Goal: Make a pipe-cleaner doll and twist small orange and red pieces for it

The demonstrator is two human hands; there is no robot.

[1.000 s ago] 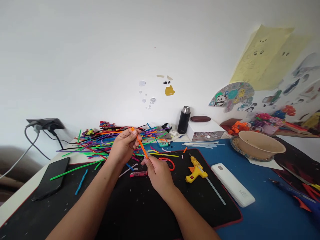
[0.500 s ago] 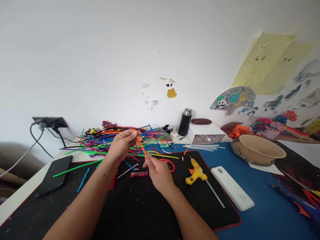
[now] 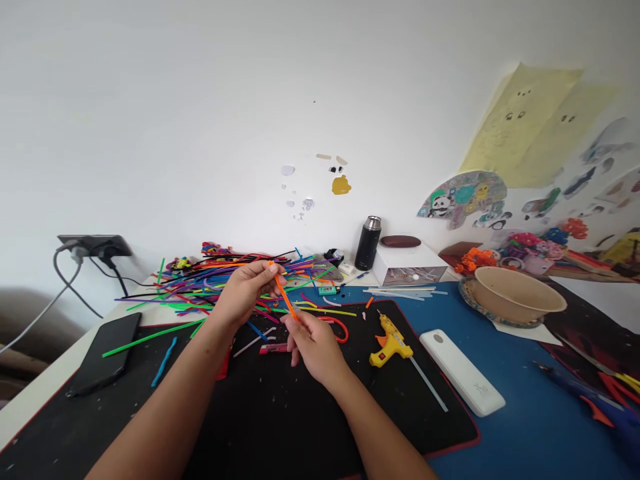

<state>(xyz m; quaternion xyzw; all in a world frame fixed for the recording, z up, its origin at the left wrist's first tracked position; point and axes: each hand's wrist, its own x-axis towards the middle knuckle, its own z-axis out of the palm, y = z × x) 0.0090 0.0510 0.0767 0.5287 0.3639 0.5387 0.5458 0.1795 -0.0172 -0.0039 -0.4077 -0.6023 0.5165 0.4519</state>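
Note:
An orange stick (image 3: 284,293) runs slanted between both hands above the black mat (image 3: 280,413). My left hand (image 3: 247,287) pinches its upper end, in front of a heap of several coloured sticks (image 3: 220,277). My right hand (image 3: 313,343) grips the lower end with its fingertips. Just left of the right hand a pink lighter (image 3: 273,348) lies on the mat, and a red curved piece (image 3: 341,328) lies just to its right.
A yellow glue gun (image 3: 387,343) and a white flat case (image 3: 463,370) lie right of my hands. A black phone (image 3: 107,360) rests at the left. A beige bowl (image 3: 517,293), a black flask (image 3: 369,243) and a white box (image 3: 413,263) stand farther back.
Both hands keep hold of the orange stick. My right hand has slid slightly toward the left hand; the view has shifted a little.

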